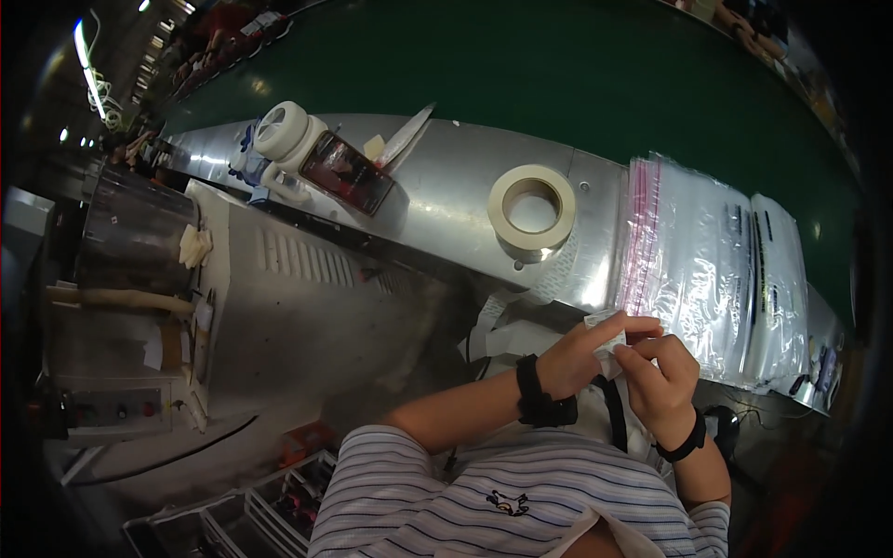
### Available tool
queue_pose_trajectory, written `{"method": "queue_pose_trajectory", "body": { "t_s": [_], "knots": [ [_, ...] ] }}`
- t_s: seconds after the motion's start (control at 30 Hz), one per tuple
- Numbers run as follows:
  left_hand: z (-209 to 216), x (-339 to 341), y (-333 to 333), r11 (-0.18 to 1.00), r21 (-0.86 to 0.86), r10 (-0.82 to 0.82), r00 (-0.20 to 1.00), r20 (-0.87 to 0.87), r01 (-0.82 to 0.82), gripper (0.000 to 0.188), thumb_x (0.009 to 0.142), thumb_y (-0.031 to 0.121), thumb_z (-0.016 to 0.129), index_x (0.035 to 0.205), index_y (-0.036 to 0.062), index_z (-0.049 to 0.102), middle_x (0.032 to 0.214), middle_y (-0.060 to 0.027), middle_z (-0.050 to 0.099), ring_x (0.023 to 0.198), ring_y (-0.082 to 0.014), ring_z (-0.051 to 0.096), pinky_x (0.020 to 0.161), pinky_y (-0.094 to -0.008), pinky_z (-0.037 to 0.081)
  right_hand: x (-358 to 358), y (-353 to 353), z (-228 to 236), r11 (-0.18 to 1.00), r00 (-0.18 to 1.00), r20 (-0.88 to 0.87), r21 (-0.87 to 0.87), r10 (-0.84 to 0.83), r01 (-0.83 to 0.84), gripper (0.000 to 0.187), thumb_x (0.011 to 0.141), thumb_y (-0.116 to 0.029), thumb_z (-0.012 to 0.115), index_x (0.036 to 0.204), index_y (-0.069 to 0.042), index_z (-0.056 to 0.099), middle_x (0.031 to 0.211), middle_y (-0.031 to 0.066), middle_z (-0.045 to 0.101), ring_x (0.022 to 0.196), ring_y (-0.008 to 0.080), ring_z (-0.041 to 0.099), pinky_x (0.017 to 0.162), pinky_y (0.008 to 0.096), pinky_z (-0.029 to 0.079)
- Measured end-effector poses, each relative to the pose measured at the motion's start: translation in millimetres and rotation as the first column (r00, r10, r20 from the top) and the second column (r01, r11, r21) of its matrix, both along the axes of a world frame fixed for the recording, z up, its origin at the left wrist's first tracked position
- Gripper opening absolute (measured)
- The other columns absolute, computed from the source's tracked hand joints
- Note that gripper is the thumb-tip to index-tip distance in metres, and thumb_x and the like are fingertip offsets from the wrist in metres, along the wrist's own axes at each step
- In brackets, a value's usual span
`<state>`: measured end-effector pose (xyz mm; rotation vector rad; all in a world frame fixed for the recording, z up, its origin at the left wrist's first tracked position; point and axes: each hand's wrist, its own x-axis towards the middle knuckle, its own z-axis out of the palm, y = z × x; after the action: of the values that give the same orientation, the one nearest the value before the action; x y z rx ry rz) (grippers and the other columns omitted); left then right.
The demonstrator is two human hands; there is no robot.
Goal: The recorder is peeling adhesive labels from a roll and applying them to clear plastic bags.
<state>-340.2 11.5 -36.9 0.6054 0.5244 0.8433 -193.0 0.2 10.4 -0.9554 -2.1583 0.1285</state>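
Observation:
My left hand [579, 361] and my right hand [666, 374] meet in front of the metal table's near edge, close to the plastic bags. Between their fingertips is a small, thin, crumpled whitish piece [611, 348]; whether it is film or paper I cannot tell. Both hands are closed on it, the left with its index finger stretched toward the right. Just beyond them lies a stack of clear plastic bags [698, 256] with pink strips along one side. A roll of cream tape [532, 243] rests flat on the table, left of the bags.
A phone [346, 174] leans against a white jug-like bottle [286, 138] on the metal table [446, 200]. Past it runs a green belt surface [521, 74]. A printed white strip [556, 277] trails over the near edge. Left stands a vented metal machine housing [288, 298].

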Motion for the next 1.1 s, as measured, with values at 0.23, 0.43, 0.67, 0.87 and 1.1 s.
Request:
{"method": "queue_pose_trajectory", "body": {
  "t_s": [0.23,0.43,0.67,0.87,1.1],
  "knots": [
    [-3,3,20,0.961,-0.274,0.121,0.95,0.286,-0.04,0.029,0.095,0.027,0.037,0.097,0.0029,0.053,0.094,-0.009,0.057,0.088,-0.0199,0.057,0.08,-0.0331,0.046,17,-4,12,0.972,0.979,-0.199,-0.237,-0.038,-0.01,0.027,0.06,0.004,0.067,0.084,-0.007,0.067,0.073,0.0045,0.051,0.061,0.0165,0.045,0.053,0.0251,0.037],
    [8,3,46,0.906,-0.182,-0.377,0.924,0.065,0.382,0.03,0.093,0.029,0.044,0.097,0.0004,0.053,0.085,-0.0088,0.057,0.067,-0.015,0.058,0.064,-0.0273,0.048,41,13,14,0.977,0.971,-0.143,-0.127,-0.19,0.172,0.031,0.059,0.005,0.067,0.086,-0.01,0.068,0.086,0.0081,0.051,0.068,0.0178,0.046,0.056,0.0265,0.039],
    [7,5,54,0.879,-0.155,-0.441,0.892,0.101,0.452,0.023,0.089,0.019,0.049,0.102,-0.0002,0.053,0.088,-0.0091,0.058,0.071,-0.0156,0.057,0.066,-0.0282,0.047,48,15,19,0.995,0.997,-0.022,0.056,-0.081,0.082,0.033,0.056,0.001,0.067,0.087,-0.01,0.069,0.09,0.0095,0.056,0.072,0.022,0.053,0.059,0.0292,0.044],
    [-3,4,46,0.962,-0.213,-0.187,0.98,-0.071,0.168,0.013,0.086,0.009,0.049,0.093,0.0008,0.055,0.087,-0.0082,0.058,0.078,-0.0166,0.056,0.07,-0.0294,0.046,36,1,63,0.261,0.098,-0.965,-0.162,-0.243,-0.952,0.057,0.09,-0.041,0.045,0.126,0.002,0.034,0.109,0.0161,0.045,0.094,0.023,0.053,0.08,0.0362,0.045],
    [10,12,52,0.975,-0.223,-0.03,0.995,-0.095,0.008,0.016,0.084,0.014,0.05,0.096,0.0059,0.044,0.08,-0.0096,0.049,0.072,-0.0191,0.048,0.068,-0.0348,0.041,-7,9,140,-0.059,-0.387,-0.911,0.399,-0.145,-0.915,0.06,0.094,-0.05,0.023,0.118,0.002,0.041,0.096,0.0162,0.056,0.085,0.0178,0.057,0.069,0.0243,0.048]
  ]
}}
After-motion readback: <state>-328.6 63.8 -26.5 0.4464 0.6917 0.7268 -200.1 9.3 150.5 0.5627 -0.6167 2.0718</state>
